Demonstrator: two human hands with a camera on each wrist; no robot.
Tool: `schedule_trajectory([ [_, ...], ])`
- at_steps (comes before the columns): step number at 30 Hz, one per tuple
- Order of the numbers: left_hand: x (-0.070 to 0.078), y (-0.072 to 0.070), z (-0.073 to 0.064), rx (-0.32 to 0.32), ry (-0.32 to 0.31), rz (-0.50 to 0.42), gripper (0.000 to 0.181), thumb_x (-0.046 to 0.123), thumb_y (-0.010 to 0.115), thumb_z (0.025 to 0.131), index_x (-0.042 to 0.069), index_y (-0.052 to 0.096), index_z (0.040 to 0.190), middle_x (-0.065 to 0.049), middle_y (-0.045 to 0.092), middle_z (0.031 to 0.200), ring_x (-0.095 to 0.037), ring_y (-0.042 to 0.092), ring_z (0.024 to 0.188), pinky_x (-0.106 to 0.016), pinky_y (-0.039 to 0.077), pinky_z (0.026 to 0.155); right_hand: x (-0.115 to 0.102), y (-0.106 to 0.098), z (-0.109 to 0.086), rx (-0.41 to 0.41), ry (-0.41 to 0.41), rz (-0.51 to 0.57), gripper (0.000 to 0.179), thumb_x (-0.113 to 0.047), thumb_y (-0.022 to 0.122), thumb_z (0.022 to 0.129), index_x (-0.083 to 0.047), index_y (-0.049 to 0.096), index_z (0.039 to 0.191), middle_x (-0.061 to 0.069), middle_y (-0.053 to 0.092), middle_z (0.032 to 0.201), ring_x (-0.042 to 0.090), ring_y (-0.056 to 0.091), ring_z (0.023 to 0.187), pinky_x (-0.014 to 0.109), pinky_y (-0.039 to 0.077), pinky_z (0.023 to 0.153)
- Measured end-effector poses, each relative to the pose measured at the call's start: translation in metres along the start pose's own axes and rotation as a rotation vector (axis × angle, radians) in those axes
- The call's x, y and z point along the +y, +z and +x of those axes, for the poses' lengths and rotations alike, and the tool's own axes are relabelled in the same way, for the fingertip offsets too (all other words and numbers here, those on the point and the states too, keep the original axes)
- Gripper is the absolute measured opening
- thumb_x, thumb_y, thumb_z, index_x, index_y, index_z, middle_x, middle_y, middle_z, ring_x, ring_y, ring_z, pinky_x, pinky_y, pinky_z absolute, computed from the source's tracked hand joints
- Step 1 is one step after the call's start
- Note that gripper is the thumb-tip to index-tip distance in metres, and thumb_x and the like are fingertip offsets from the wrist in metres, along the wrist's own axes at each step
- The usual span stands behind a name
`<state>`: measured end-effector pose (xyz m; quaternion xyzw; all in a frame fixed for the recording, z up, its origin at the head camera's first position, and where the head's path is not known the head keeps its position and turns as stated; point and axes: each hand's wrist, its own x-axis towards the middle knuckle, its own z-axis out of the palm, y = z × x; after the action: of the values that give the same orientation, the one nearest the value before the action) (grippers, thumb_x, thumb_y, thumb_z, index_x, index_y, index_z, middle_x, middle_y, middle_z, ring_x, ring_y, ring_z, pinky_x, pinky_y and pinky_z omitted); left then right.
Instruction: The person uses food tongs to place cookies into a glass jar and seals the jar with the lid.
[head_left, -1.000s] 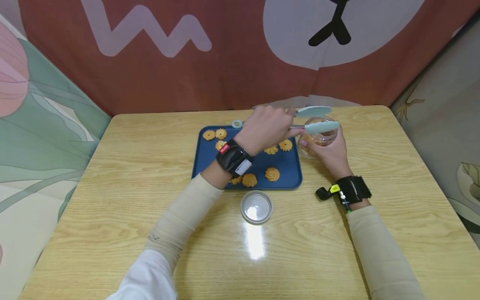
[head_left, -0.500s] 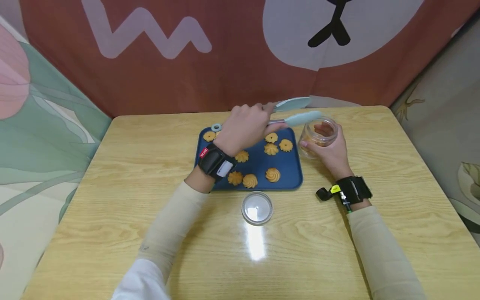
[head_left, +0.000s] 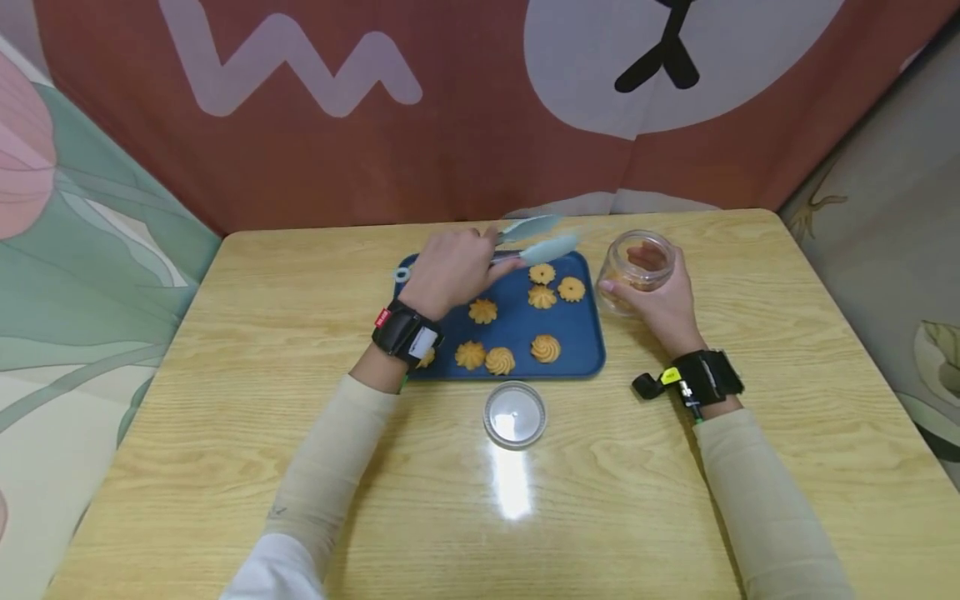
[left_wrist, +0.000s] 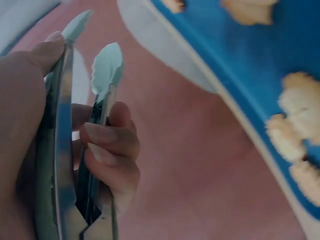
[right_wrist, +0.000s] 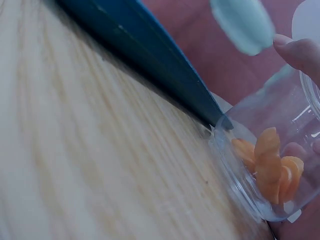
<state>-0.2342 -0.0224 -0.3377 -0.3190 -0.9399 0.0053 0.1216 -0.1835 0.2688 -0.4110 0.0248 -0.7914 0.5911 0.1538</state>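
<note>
My left hand (head_left: 453, 271) grips a pair of tongs (head_left: 551, 247) with pale blue tips, held above the back of a blue tray (head_left: 517, 329). The tips stand apart with nothing between them, as the left wrist view also shows. Several swirled cookies (head_left: 545, 349) lie on the tray; my left hand and forearm cover part of its left side. Beside the tray's right end, my right hand (head_left: 667, 308) holds a clear jar (head_left: 637, 262), its mouth uncovered. Several cookies (right_wrist: 268, 162) rest at the jar's bottom in the right wrist view.
A round clear lid (head_left: 514, 415) lies on the wooden table (head_left: 300, 333) just in front of the tray. Behind the table's back edge hangs a red-brown cloth (head_left: 450, 150). A patterned wall covering (head_left: 97, 275) stands at the left.
My left hand has drawn the tongs leftward, from over the jar's mouth to above the tray. The right hand and the jar have stayed in place.
</note>
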Motion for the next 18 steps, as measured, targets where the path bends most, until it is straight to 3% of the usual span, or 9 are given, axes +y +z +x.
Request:
schedule_trajectory([
  [4,-0.004,0.014,-0.004,-0.067,-0.029,-0.021,0.060,0.064,0.039,0.091,0.008,0.060,0.094,-0.001,0.046,0.055,-0.016,0.046,0.043,-0.030,0.030,0.039,0.001,0.002,0.000,0.000,0.007,0.017,0.080,-0.014,0.082,0.072,-0.007,0.035,0.136,0.020,0.048,0.129,0.027,0.045,0.119,0.028,0.041,0.093],
  [8,-0.007,0.026,-0.004,-0.070,-0.045,-0.027,0.057,0.065,0.040,0.090,0.011,0.056,0.081,-0.001,0.046,0.054,-0.017,0.046,0.043,-0.030,0.031,0.039,0.001,0.002,0.000,0.006,0.016,0.006,0.081,-0.015,0.083,0.072,-0.007,0.034,0.136,0.019,0.048,0.130,0.026,0.045,0.119,0.030,0.041,0.093],
  [18,-0.008,0.038,-0.005,-0.132,-0.081,-0.063,0.056,0.065,0.039,0.090,0.013,0.054,0.082,-0.001,0.049,0.056,-0.016,0.048,0.046,-0.031,0.036,0.041,-0.001,0.000,0.000,0.000,0.024,-0.028,0.082,-0.019,0.083,0.072,-0.008,0.033,0.137,0.017,0.048,0.130,0.024,0.045,0.119,0.032,0.041,0.093],
])
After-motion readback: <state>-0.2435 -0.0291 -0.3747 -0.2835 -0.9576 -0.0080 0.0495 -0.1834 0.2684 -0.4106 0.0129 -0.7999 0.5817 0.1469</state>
